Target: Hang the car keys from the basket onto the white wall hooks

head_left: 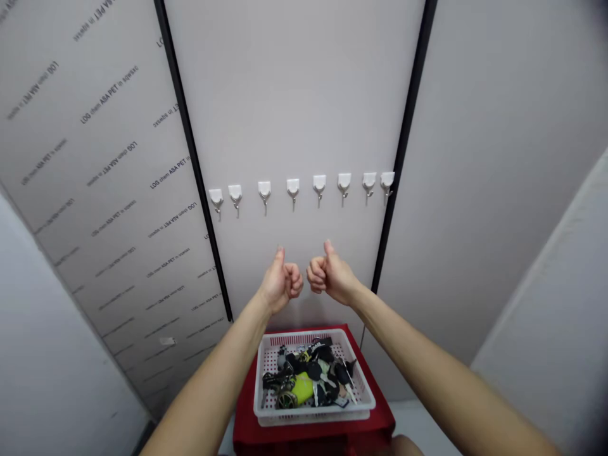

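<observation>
My left hand (281, 282) is held up in front of the wall panel, fingers curled into a fist and thumb pointing up. Mirroring it, my right hand (331, 273) makes the same thumb-up fist a short gap to the right. Nothing shows in either fist. Below both hands sits a white plastic basket (313, 415) with slotted sides. Inside it lie keys (325, 378) in a jumbled pile, many with black heads, along with a yellow-green item (303, 387). Above the hands, several white adhesive hooks (293, 187) run in a row across the panel, with nothing hanging on them.
The basket rests on a red-covered stool or small table (247, 418). Black strips (183, 114) edge the light panel (294, 88) on both sides. Printed sheeting (109, 158) covers the left wall, and a plain grey wall (498, 158) stands at right.
</observation>
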`<state>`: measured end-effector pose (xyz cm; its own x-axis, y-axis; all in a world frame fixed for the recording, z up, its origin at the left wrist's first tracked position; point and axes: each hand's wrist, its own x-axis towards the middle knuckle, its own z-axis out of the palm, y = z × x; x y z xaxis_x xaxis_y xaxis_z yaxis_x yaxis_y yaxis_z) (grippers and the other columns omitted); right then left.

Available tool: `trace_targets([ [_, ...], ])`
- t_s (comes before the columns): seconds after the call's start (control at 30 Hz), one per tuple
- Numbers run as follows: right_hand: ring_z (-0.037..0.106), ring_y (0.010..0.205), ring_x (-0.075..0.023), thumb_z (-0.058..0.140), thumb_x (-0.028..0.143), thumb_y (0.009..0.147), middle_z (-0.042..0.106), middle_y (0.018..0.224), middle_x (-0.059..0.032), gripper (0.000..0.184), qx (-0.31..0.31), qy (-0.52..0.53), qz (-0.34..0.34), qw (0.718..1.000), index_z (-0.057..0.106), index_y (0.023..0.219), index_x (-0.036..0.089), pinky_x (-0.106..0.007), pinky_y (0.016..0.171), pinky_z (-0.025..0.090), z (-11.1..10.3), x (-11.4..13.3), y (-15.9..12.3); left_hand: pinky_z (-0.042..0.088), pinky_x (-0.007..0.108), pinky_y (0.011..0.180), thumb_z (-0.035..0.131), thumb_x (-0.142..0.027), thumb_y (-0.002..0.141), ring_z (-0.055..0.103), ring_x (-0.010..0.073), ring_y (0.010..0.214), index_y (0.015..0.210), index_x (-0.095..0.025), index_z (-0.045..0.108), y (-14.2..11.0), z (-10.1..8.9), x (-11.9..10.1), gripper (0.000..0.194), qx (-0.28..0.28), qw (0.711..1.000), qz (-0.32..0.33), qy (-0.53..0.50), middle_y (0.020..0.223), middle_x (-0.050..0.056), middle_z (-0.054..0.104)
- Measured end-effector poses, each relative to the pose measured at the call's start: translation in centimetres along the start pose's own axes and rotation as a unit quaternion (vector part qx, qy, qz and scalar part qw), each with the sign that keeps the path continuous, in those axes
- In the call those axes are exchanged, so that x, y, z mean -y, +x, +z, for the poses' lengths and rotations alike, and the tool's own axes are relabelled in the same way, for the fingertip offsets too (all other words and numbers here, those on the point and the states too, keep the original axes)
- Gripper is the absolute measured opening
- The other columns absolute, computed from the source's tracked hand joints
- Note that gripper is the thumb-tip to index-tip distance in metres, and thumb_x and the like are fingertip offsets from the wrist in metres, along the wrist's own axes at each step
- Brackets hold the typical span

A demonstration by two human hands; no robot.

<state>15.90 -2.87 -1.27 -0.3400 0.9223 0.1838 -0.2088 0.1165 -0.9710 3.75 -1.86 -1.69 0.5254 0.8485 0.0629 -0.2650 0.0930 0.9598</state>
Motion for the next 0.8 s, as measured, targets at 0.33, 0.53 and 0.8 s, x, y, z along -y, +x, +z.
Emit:
trace_targets([
  [0.33,0.016,0.025,-0.0027,0.006,0.062,0.064,0.021,0.029,0.0064,0.057,0.062,0.098,0.018,0.993,0.022,0.036,0.016,-0.017,0.031,0.014,0.7,0.4,0.7,0.011,0.017,0.031,0.008,-0.064,0.061,0.018,0.0018,0.025,0.037,-0.016,0.024,-0.1,0.1,-1.1,0.056,0.042,0.999,-0.016,0.0,0.029,-0.005,0.022],
  [0.53,0.016,0.026,-0.0026,0.012,0.062,0.065,0.02,0.028,0.0067,0.056,0.096,0.102,0.02,0.99,0.022,0.035,0.016,-0.016,0.03,0.014,0.7,0.1,0.7,0.011,0.016,0.03,0.009,-0.065,0.06,0.019,0.0021,0.024,0.037,-0.015,0.025,-0.3,-0.4,-1.1,0.057,0.077,0.996,-0.046,-0.014,0.028,-0.005,0.023],
  [0.8,0.022,0.028,-0.0029,0.015,0.06,0.065,0.025,0.032,0.0069,0.052,0.053,-0.067,0.06,0.995,0.027,0.04,0.016,-0.018,0.033,0.021,1.4,-3.6,0.1,0.023,0.016,0.035,0.026,-0.055,0.064,0.033,0.0042,0.032,0.046,-0.015,0.038,-1.1,-3.1,2.6,0.046,-0.015,0.995,-0.055,0.078,0.036,-0.004,0.038],
])
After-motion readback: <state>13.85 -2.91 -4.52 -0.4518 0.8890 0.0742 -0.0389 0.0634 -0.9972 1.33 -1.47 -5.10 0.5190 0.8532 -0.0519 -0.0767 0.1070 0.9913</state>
